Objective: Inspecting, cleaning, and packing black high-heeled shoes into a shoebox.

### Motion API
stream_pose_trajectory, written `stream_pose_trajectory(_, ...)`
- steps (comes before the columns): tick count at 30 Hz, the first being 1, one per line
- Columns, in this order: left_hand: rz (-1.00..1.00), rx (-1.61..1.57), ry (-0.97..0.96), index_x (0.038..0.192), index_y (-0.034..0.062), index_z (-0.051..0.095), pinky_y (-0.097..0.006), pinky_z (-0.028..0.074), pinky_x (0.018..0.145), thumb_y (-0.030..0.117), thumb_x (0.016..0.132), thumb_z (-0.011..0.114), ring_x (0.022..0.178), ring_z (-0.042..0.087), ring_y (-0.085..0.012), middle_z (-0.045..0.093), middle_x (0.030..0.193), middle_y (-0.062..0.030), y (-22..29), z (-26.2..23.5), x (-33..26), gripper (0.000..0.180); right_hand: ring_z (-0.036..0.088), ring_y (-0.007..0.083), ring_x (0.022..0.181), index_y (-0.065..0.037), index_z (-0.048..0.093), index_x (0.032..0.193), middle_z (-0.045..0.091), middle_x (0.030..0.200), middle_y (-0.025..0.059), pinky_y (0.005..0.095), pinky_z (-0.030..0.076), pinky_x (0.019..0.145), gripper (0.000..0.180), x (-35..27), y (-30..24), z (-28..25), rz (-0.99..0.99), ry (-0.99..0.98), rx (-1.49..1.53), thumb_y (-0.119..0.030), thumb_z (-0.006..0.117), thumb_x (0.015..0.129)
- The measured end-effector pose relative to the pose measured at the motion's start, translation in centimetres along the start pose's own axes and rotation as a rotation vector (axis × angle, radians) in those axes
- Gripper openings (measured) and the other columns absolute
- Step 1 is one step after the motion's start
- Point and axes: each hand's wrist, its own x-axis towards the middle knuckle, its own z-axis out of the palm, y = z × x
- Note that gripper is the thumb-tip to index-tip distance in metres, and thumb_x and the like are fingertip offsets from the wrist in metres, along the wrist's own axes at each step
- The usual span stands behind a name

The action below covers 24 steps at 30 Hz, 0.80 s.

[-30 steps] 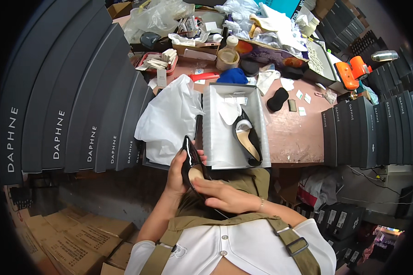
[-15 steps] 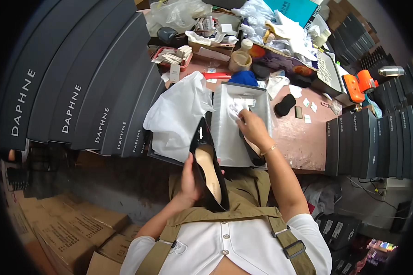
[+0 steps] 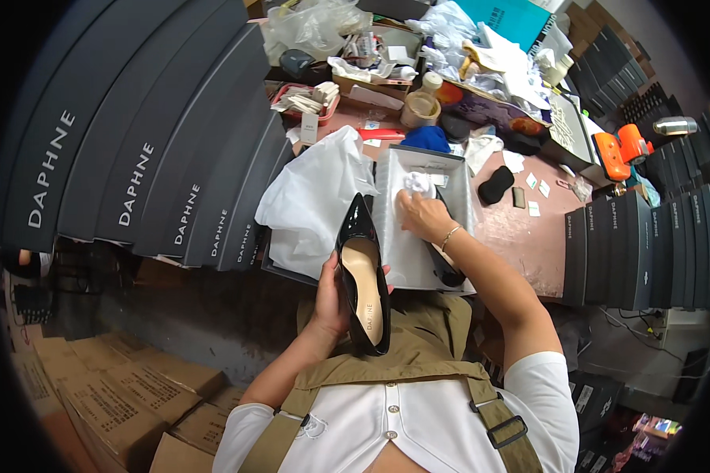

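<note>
My left hand (image 3: 333, 298) grips a black pointed high-heel shoe (image 3: 363, 276) with a tan insole, held toe away from me in front of my chest. My right hand (image 3: 423, 214) reaches into an open grey shoe box (image 3: 459, 169) on the table and closes on a wad of white tissue paper (image 3: 416, 184). A second black shoe (image 3: 446, 268) lies in the box under my right wrist, mostly hidden. Loose white wrapping paper (image 3: 312, 197) is heaped just left of the box.
Tall stacks of dark shoe boxes (image 3: 158, 150) stand at the left, more dark boxes (image 3: 639, 244) at the right. The pinkish table (image 3: 521, 236) carries a tape roll (image 3: 418, 106), a black pad (image 3: 497, 184), paper tags and clutter. Cardboard cartons (image 3: 110, 394) lie on the floor.
My right hand left the shoe, reached forward into the box and took hold of the tissue wad. My left hand raised the shoe and now holds it alone.
</note>
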Motion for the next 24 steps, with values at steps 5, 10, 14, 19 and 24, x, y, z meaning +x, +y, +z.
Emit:
stream_pose_trajectory(5, -0.032, -0.07, -0.015, 0.129, 0.0044, 0.048, -0.051, 0.053, 0.085, 0.053, 0.094, 0.037, 0.104, 0.06, -0.0337, 0.059, 0.113, -0.0194, 0.9, -0.5, 0.0, 0.061, 0.067, 0.0287, 0.068, -0.004, 0.055, 0.086, 0.064, 0.075, 0.0133, 0.0392, 0.053, 0.058, 0.016, 0.3, -0.4, -0.8, -0.044, -0.049, -0.044, -0.018, 0.06, 0.082)
stream_pose_trajectory(10, 0.002, -0.019, -0.046, 0.128, 0.0017, 0.048, -0.048, 0.052, 0.086, 0.052, 0.095, 0.038, 0.103, 0.061, -0.0334, 0.06, 0.114, -0.0192, 1.7, -2.0, 0.5, 0.061, 0.059, 0.0262, 0.059, -0.009, 0.059, 0.077, 0.055, 0.066, 0.0082, 0.0398, 0.047, 0.051, 0.01, -5.5, -4.9, -9.4, -0.05, 0.433, 0.245, -0.017, 0.062, 0.082)
stream_pose_trajectory(14, 0.172, 0.069, 0.04, 0.122, 0.0029, 0.052, -0.041, 0.051, 0.085, 0.05, 0.096, 0.038, 0.095, 0.064, -0.0276, 0.063, 0.11, -0.0163, 1.0, -0.6, 1.6, 0.056, 0.056, 0.0219, 0.059, -0.009, 0.06, 0.085, 0.05, 0.067, 0.0038, 0.0364, 0.045, 0.055, 0.01, -9.2, -11.1, -11.2, -0.371, 0.372, 0.306, -0.016, 0.063, 0.078)
stream_pose_trajectory(19, 0.12, 0.16, -0.009, 0.118, 0.0056, 0.056, -0.036, 0.046, 0.09, 0.05, 0.096, 0.041, 0.097, 0.06, -0.0216, 0.064, 0.103, -0.0079, 1.6, -1.5, 1.6, 0.051, 0.058, 0.0205, 0.064, -0.007, 0.059, 0.093, 0.053, 0.073, 0.0036, 0.0329, 0.045, 0.057, 0.018, -8.1, -11.7, -9.6, -0.411, 0.297, 0.32, -0.014, 0.06, 0.076)
stream_pose_trajectory(24, 0.101, 0.138, -0.014, 0.12, 0.0089, 0.052, -0.035, 0.045, 0.091, 0.05, 0.096, 0.046, 0.101, 0.057, -0.0185, 0.06, 0.111, -0.0055, 1.1, -1.2, 1.2, 0.049, 0.058, 0.021, 0.069, -0.009, 0.055, 0.079, 0.054, 0.072, 0.0044, 0.0344, 0.046, 0.062, 0.007, -6.2, -13.0, -9.3, -0.318, 0.387, 0.292, -0.014, 0.058, 0.074)
